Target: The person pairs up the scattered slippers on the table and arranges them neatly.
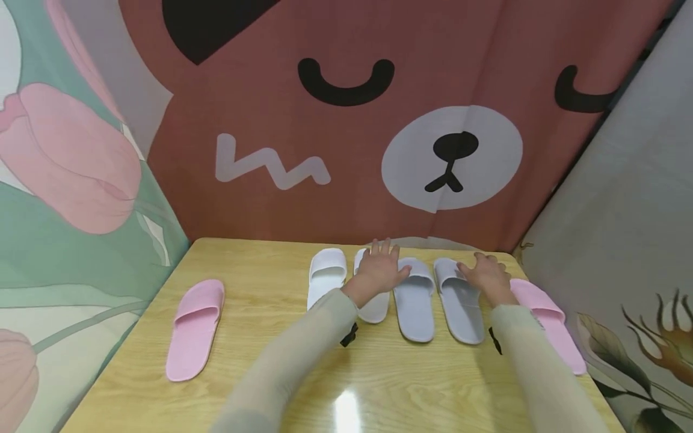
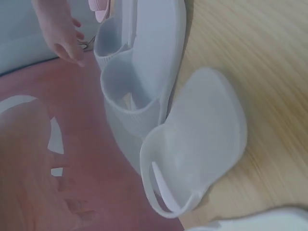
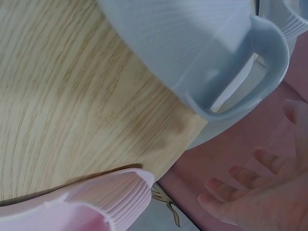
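Note:
My left hand (image 1: 381, 269), fingers spread, hovers over the toe end of a white slipper (image 1: 375, 310), partly hiding it. To its right lies a grey slipper (image 1: 415, 313). Another grey slipper (image 1: 464, 316) has my right hand (image 1: 489, 278) over its toe end, the fingers loosely extended. Nothing sits in either hand: the left wrist view shows the left hand (image 2: 36, 178) apart from the white slipper (image 2: 207, 115), and the right wrist view shows the right hand (image 3: 269, 195) apart from the grey slipper (image 3: 178, 38).
A second white slipper (image 1: 326, 273) lies left of the left hand. One pink slipper (image 1: 196, 331) is at the table's left, another pink slipper (image 1: 552, 325) at its right edge, partly behind the right sleeve. Patterned cloth (image 1: 346, 210) hangs behind the wooden table (image 1: 260, 282).

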Demonstrator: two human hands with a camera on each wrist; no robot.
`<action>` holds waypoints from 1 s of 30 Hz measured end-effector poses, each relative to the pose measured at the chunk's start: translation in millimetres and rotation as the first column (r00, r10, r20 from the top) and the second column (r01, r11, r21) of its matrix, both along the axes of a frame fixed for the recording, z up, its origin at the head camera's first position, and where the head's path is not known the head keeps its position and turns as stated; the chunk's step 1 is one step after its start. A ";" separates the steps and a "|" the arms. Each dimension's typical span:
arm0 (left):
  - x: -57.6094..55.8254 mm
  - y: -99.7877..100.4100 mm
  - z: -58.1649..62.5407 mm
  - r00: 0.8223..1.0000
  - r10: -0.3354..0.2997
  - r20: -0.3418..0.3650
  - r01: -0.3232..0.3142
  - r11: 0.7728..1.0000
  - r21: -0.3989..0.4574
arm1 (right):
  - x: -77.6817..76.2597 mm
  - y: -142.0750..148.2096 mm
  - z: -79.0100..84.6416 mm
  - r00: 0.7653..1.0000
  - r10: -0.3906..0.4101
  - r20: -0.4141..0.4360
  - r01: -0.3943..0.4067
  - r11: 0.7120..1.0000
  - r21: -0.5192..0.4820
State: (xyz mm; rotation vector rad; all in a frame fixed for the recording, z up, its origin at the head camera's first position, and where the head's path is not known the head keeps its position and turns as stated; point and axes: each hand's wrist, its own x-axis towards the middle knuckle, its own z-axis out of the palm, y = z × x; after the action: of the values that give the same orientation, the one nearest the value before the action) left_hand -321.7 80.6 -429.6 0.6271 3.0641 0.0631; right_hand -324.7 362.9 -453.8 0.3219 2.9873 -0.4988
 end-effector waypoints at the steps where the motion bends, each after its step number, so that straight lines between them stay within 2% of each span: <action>1: 1.4 -2.4 1.6 1.000 -0.004 -0.005 0.004 1.000 -0.002 | 0.3 2.3 -0.6 1.000 0.001 -0.003 -0.001 1.000 0.001; 9: 9.3 -22.2 9.4 0.999 -0.023 -0.030 0.023 1.000 -0.017 | 9.9 15.4 -1.6 0.999 0.020 -0.039 -0.020 1.000 -0.006; 18: 17.2 -41.7 10.5 0.998 -0.035 -0.060 0.032 0.999 -0.039 | 20.3 26.0 -4.9 0.998 0.042 -0.048 -0.042 0.999 -0.004; 30: 31.1 -79.0 10.1 0.995 -0.005 -0.103 0.002 0.999 -0.034 | 30.2 49.8 -13.8 0.995 0.059 -0.080 -0.057 0.998 0.029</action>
State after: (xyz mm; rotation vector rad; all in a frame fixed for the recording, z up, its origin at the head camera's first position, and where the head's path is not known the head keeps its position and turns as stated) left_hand -290.6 1.6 -419.5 0.6540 3.1551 -0.0214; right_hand -294.6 412.7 -467.7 0.2213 3.0738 -0.4771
